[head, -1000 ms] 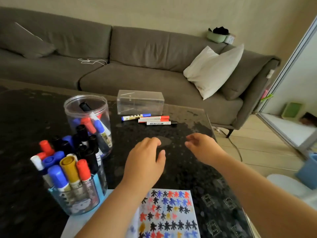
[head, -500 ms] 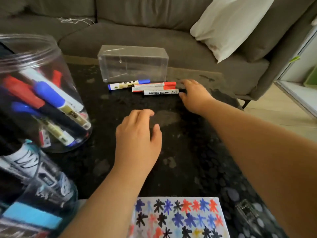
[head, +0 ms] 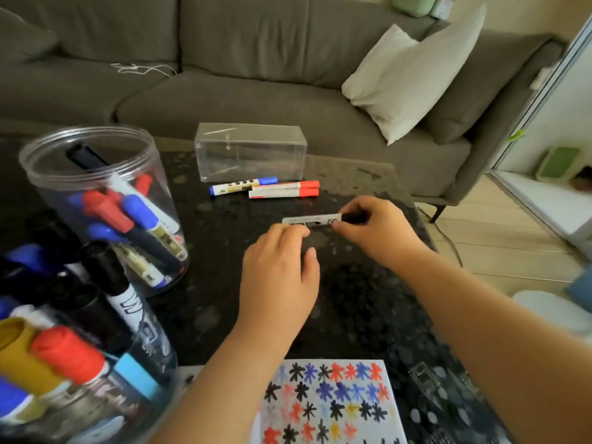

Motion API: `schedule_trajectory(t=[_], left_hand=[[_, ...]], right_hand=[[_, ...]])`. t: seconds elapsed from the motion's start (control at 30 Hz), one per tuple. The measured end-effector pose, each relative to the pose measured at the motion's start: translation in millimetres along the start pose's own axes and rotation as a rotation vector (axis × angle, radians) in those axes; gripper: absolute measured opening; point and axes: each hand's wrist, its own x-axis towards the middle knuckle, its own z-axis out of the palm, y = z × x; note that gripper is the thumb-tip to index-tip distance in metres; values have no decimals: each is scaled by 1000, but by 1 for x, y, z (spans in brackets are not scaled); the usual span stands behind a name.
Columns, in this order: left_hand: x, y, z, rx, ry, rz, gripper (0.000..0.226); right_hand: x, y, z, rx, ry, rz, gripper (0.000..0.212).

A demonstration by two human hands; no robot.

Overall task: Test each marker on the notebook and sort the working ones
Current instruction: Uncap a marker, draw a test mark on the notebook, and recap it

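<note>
Black-capped marker (head: 312, 219) lifted from the row by the clear box (head: 250, 152)

Right hand (head: 373, 230) pinches its cap end; left hand (head: 278, 267) grips the barrel above the counter (head: 352, 299); uncapping likely next, notebook (head: 330, 402) waiting.

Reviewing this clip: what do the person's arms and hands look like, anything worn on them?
Both forearms are bare as far as the frame shows, with no sleeves in view. The left hand and right hand wear no gloves, and no watch, bracelet or ring is visible. No markings show on them.
</note>
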Motion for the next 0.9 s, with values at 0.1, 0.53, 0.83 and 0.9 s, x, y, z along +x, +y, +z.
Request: schedule_trajectory(t=[0.1, 0.53, 0.83, 0.9], left_hand=[[-1, 16, -16, -24, -47, 30, 21], [-109, 67, -117, -791, -532, -605, 58], [-135, 76, -132, -1292, -686, -595, 30], [-135, 76, -130, -1318, -687, -582, 27]], right_hand=[[-44, -12, -16, 235, 12, 57, 12], [-248, -94, -50, 833, -386, 253, 31], [-285, -89, -34, 1283, -550, 401, 34], [-284, -85, -31, 1251, -554, 389, 40]])
